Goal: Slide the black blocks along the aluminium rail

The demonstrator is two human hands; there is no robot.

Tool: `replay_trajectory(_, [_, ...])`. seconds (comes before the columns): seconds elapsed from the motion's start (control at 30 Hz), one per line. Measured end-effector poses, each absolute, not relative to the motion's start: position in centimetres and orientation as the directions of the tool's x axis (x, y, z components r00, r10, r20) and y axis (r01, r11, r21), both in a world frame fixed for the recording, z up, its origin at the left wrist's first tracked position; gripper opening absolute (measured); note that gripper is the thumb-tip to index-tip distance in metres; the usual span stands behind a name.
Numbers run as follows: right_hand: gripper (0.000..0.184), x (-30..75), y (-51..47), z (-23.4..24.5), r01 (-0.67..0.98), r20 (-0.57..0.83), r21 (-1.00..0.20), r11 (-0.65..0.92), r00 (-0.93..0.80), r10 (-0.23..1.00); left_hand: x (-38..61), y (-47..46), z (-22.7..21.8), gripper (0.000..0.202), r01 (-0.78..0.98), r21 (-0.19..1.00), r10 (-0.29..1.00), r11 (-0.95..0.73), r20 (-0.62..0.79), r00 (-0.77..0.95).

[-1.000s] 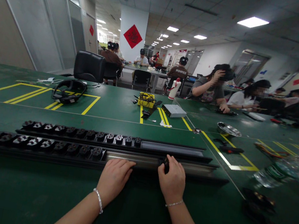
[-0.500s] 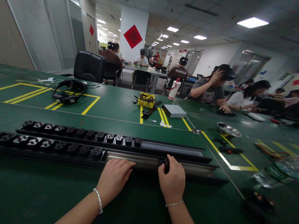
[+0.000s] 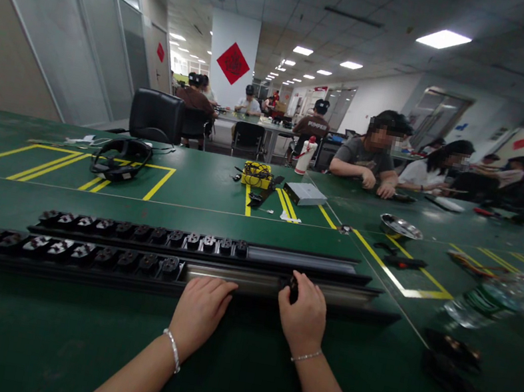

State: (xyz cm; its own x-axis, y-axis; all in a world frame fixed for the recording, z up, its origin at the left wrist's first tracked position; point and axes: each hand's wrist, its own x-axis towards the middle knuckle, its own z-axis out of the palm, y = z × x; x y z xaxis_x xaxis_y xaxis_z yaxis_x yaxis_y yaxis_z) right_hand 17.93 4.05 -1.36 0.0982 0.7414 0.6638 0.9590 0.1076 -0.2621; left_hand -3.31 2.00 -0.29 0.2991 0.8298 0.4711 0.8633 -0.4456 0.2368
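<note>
Two long black socket rails lie side by side on the green table. The near rail carries several socket modules along its left half; its right half is a bare metal channel. My left hand rests on the near rail's front edge with fingers curled down, just right of the last module. My right hand is closed around a small black socket module sitting in the bare channel. The far rail also holds several modules on its left part.
A black headset lies at the back left, a yellow box and a grey box at the back middle. A metal dish, a plastic bottle and dark parts sit to the right. Other people work at tables behind.
My hands have stayed where they were. A person at the far right table has lowered an arm from their head to the table.
</note>
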Motion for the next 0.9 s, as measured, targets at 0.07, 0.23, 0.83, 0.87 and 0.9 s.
replay_trajectory(0.07, [0.037,17.99,4.09,-1.44,0.957,0.660,-0.268,0.107,0.102,0.744,-3.30,2.00,-0.30,0.023,0.863,0.239,0.832,-0.445,0.467,0.300])
replay_trajectory(0.23, [0.037,18.05,4.11,-1.47,0.953,0.662,-0.280,0.111,0.108,0.741,-3.31,1.98,-0.20,0.024,0.860,0.234,0.823,-0.453,0.479,0.304])
replay_trajectory(0.83, [0.040,18.23,3.92,-1.06,0.956,0.615,-0.271,0.110,0.084,0.784,-3.37,2.06,-0.33,0.023,0.863,0.226,0.820,-0.451,0.487,0.301])
replay_trajectory(0.87, [0.040,18.23,3.92,-1.07,0.956,0.614,-0.273,0.106,0.088,0.784,-3.36,2.05,-0.31,0.023,0.864,0.225,0.821,-0.450,0.486,0.301])
replay_trajectory(0.9, [0.039,18.23,3.93,-1.08,0.956,0.613,-0.275,0.102,0.093,0.784,-3.36,2.02,-0.27,0.023,0.864,0.225,0.821,-0.449,0.486,0.300])
